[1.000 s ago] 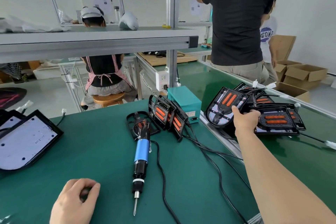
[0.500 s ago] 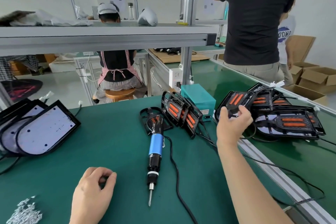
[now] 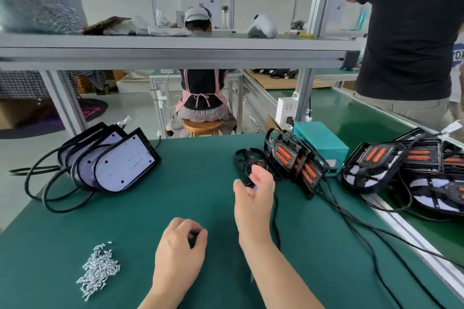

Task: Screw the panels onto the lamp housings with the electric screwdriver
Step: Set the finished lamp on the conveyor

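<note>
At centre frame the right hand (image 3: 253,198) hovers loosely open, gripping nothing, over the mostly hidden blue-and-black electric screwdriver (image 3: 248,174); the left hand (image 3: 180,253) rests curled on the green mat (image 3: 150,208), and I cannot tell whether it holds anything. Black lamp housings with orange strips (image 3: 291,158) stand right of centre; white-faced black-rimmed panels (image 3: 125,158) lean at left.

Head cam looks fwd & down over green bench (image 3: 195,195) (close, wide-angle).

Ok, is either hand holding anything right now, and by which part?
The right hand holds nothing, open over the screwdriver. The left hand has fingers curled to the thumb; anything pinched there cannot be told.
</note>
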